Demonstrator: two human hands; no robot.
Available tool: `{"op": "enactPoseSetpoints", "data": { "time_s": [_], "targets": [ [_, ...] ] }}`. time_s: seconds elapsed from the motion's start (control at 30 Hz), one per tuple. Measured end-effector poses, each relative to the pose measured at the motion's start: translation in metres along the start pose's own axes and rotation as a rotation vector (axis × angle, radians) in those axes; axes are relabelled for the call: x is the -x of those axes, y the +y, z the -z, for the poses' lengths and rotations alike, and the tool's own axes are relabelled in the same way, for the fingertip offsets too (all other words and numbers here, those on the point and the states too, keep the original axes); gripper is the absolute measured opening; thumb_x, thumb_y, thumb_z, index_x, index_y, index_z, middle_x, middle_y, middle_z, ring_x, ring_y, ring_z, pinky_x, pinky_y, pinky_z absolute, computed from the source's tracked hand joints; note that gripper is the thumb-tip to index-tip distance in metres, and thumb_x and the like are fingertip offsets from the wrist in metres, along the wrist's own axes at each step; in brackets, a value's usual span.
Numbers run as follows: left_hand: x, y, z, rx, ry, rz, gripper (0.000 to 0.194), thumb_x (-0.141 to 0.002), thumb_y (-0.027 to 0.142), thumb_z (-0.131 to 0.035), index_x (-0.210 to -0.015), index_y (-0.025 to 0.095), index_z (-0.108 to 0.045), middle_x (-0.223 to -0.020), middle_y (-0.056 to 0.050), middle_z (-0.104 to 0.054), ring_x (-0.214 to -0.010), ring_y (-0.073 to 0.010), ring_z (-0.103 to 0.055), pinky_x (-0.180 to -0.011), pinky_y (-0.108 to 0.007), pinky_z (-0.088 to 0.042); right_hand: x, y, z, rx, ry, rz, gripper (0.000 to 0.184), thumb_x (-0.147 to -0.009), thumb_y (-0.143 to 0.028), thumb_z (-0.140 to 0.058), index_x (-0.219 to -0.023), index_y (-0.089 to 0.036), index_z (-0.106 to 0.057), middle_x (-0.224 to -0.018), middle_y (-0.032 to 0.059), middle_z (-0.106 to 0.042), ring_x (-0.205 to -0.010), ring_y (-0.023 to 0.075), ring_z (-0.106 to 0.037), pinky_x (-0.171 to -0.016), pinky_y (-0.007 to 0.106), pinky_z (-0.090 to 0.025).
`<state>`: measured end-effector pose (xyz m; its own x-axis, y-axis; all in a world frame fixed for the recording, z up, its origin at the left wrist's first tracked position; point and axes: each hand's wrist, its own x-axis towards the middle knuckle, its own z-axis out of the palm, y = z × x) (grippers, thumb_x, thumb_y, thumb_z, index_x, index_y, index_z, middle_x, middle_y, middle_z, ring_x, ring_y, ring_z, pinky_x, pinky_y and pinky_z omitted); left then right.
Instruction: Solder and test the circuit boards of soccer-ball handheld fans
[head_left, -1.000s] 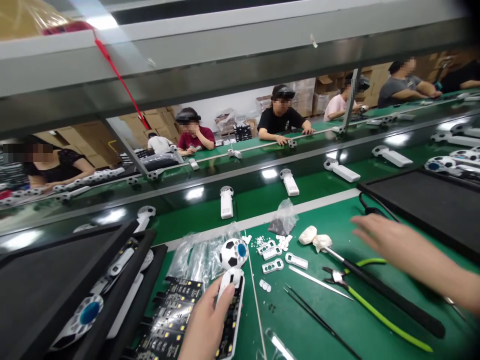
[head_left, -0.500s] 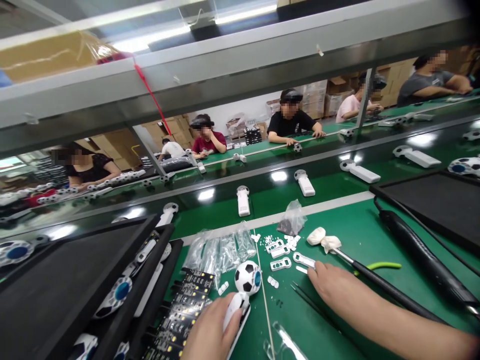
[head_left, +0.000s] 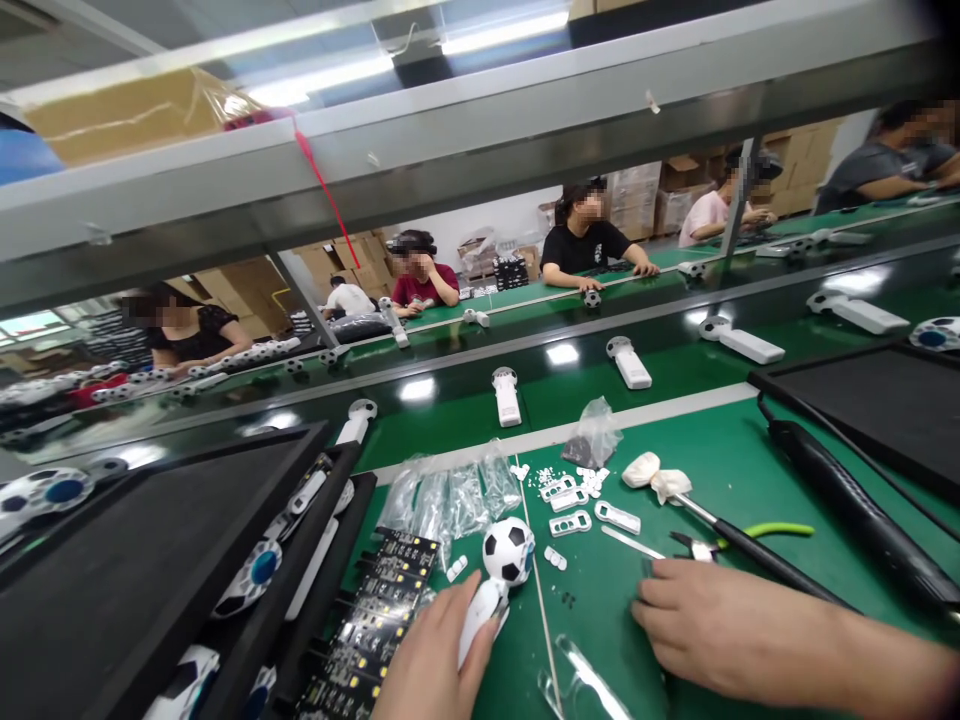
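Over at a long factory line, a green workbench mat [head_left: 720, 430] was laid out with a conveyor belt [head_left: 562, 375] running just past it, and seated workers [head_left: 585, 240] could be seen across the way. Pretty busy spot. A black tray [head_left: 172, 560] of white ball-headed pieces sat on the left, with black circuit boards [head_left: 367, 630] and a clear plastic bag [head_left: 450, 505] close by. The soccer-ball gadget [head_left: 508, 551] was held just above the mat, black-and-white panels up top and a blue disc showing at the side, on a glossy white handle [head_left: 480, 615]. That handle was clamped in the left hand [head_left: 431, 650], fingers wrapped round it. The right hand [head_left: 720, 625] lay on the mat, fingers curled together, though whether anything was pinched couldn't be told. Green-handled pliers [head_left: 701, 548] and small white plastic parts [head_left: 570, 510] were scattered nearby.
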<state>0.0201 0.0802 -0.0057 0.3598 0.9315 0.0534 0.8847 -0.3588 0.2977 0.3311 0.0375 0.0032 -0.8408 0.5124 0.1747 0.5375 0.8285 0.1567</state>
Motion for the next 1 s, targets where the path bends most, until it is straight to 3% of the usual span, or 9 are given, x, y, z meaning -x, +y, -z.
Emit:
{"op": "enactPoseSetpoints", "data": {
  "time_s": [0.07,0.13,0.3,0.43,0.6,1.0],
  "targets": [
    [0.004,-0.002,0.0,-0.001,0.055,0.003,0.04,-0.089,0.04,-0.042,-0.12,0.021,-0.058,-0.115,-0.007,-0.067,-0.105,-0.0253,-0.061,-0.085,-0.033,-0.049,0.002,0.007,0.004,-0.011,-0.091,0.087,0.018,-0.092,-0.019,-0.045,-0.078,-0.019,-0.055,-0.078,0.0012,-0.058,-0.071,0.017,-0.048,-0.063,0.034,-0.032],
    [0.008,-0.002,-0.001,0.023,0.082,-0.009,0.035,-0.09,0.037,-0.041,-0.117,0.026,-0.06,-0.111,-0.004,-0.069,-0.101,-0.024,-0.063,-0.08,-0.031,-0.05,0.002,0.011,0.009,-0.054,-0.121,0.076,0.02,-0.094,-0.017,-0.04,-0.082,-0.018,-0.055,-0.081,0.003,-0.058,-0.073,0.0181,-0.048,-0.067,0.035,-0.033],
    [0.013,0.0,-0.008,0.002,0.126,-0.024,0.032,-0.092,0.036,-0.039,-0.114,0.025,-0.06,-0.106,-0.005,-0.07,-0.096,-0.0222,-0.066,-0.071,-0.028,-0.052,-0.021,-0.005,0.012,-0.359,-0.031,-0.269,0.018,-0.089,-0.009,-0.04,-0.1,-0.019,-0.05,-0.086,0.0024,-0.055,-0.076,0.0167,-0.048,-0.066,0.028,-0.035],
    [0.012,-0.009,-0.017,-0.107,0.171,-0.124,0.03,-0.092,0.035,-0.041,-0.113,0.022,-0.059,-0.101,-0.005,-0.071,-0.089,-0.0191,-0.068,-0.07,-0.025,-0.054,-0.053,-0.019,-0.01,-0.368,0.05,-0.422,0.021,-0.081,-0.004,-0.044,-0.094,-0.019,-0.049,-0.084,0.0009,-0.056,-0.072,0.0154,-0.05,-0.062,0.026,-0.035],
    [0.01,-0.019,-0.023,-0.237,0.271,-0.294,0.028,-0.09,0.032,-0.047,-0.111,0.02,-0.059,-0.099,-0.005,-0.073,-0.087,-0.0194,-0.069,-0.07,-0.024,-0.055,-0.07,-0.01,-0.03,-0.276,0.079,-0.395,0.025,-0.081,-0.004,-0.045,-0.1,-0.02,-0.052,-0.083,0.0025,-0.057,-0.073,0.0188,-0.049,-0.061,0.031,-0.031],
    [0.014,-0.016,-0.022,-0.267,0.262,-0.299,0.029,-0.09,0.031,-0.047,-0.114,0.018,-0.057,-0.097,-0.006,-0.072,-0.085,-0.0202,-0.068,-0.07,-0.026,-0.054,-0.069,0.012,-0.029,-0.332,0.061,-0.292,0.023,-0.093,-0.014,-0.039,-0.108,-0.024,-0.053,-0.084,0.0004,-0.057,-0.077,0.0181,-0.05,-0.065,0.03,-0.034]
  ]
}}
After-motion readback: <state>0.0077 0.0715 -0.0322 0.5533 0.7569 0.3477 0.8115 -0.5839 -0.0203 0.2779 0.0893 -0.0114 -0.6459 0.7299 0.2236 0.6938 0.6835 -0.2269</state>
